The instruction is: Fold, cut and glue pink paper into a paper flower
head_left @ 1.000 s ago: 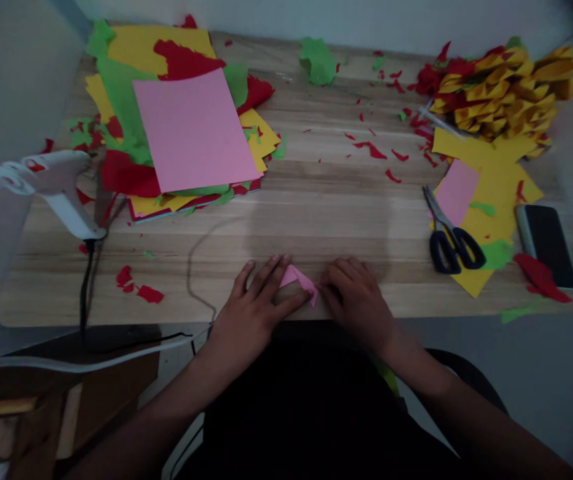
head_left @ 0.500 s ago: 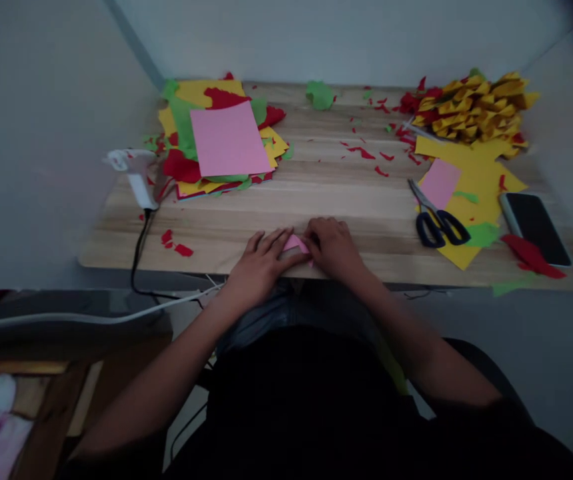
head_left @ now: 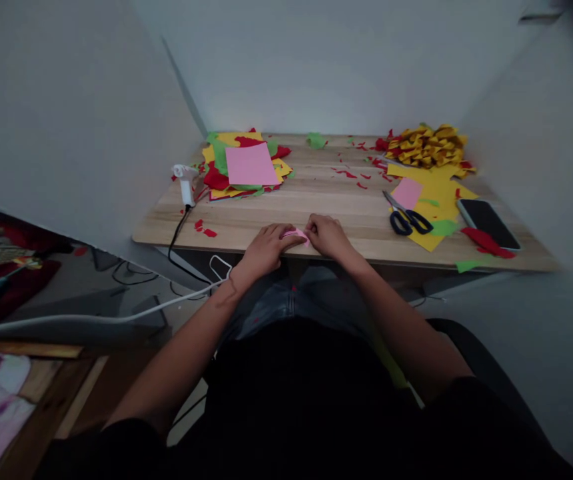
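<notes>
Small pink paper: folded strip (head_left: pixel 295 233) at the front of the wooden table (head_left: pixel 336 213), between the two hands and partly covered by them; fold detail too small to read.
Left hand: (head_left: pixel 264 250) thumb on the near side, fingers on the far side, narrow, holding the strip; probably the steadying grip.
Right hand: (head_left: pixel 329 235) fingertips drawn together at the strip's right end, seemingly pinching it; exact contact partly hidden. Two-ended hold likely keeps so slight a piece from slipping.
Paper stack: pink sheet (head_left: pixel 250 165) lying on top of yellow, red and green paper, far left; set aside there, presumably, within reach.
Glue gun: (head_left: pixel 185 187) near the left edge, black cord (head_left: pixel 176 233) running over the front edge, so the cord stays left of the hands.
Scissors: (head_left: pixel 406 217) blades pointing away, dark handles toward the person, partly on yellow paper (head_left: pixel 449 193); orientation suits a right-hand pickup.
Right side: phone (head_left: pixel 491 223) with a red scrap (head_left: pixel 486 242) over its near corner; ruffled yellow paper bundle (head_left: pixel 426 147) at the back.
Edges: hands just inside the front edge, forearms crossing it; white cable (head_left: pixel 116 320) close to the left forearm.
Room: bare wood extends beyond the hands and rightward to the scissors; sideways travel is wider than travel toward the body.
</notes>
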`<state>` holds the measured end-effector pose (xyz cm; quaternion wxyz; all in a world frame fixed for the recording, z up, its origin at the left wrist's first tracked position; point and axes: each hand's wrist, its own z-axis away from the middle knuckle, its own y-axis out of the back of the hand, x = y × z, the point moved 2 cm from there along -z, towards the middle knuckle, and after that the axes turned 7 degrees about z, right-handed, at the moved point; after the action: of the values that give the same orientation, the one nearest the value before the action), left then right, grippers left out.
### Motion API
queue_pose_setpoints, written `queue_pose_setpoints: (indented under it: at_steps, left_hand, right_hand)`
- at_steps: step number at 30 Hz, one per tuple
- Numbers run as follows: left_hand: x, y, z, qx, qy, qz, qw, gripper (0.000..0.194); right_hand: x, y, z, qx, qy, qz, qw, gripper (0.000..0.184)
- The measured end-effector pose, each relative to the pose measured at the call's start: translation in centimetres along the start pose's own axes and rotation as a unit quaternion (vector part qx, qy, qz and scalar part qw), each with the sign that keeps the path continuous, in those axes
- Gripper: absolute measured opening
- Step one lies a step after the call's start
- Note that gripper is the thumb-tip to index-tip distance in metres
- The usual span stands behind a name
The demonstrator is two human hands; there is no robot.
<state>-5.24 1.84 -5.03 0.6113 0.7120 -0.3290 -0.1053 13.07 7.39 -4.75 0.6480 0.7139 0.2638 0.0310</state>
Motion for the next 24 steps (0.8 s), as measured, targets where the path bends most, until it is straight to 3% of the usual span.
queue_pose_setpoints:
  at_steps: [4, 10, 16, 24]
  left_hand:
    - [-0.1, -0.5, 0.1, -0.008, -0.011, -0.014, 1.0, 0.082]
    - [-0.9, -1.1, -0.1, -0.032, -0.007, -0.018, 0.999, 0.088]
    - [-1.1, -1.2, -0.1, -0.031, -0.008, -0.014, 0.999, 0.087]
    - [-1.2, -1.3, -0.1, -0.031, -0.007, -0.013, 0.999, 0.09]
  right_hand:
    - [0.0, 0.0, 0.2, -0.008, -0.011, 0.008, 1.0, 0.009]
    - [-1.1, -0.2, -1.9, -0.008, -0.022, 0.022, 0.999, 0.013]
    - [-0.2, 0.2, 0.1, -0.024, -0.006, 0.04, 0.999, 0.011]
    - [-1.2, -0.2, -1.4, -0.014, -0.01, 0.047, 0.999, 0.015]
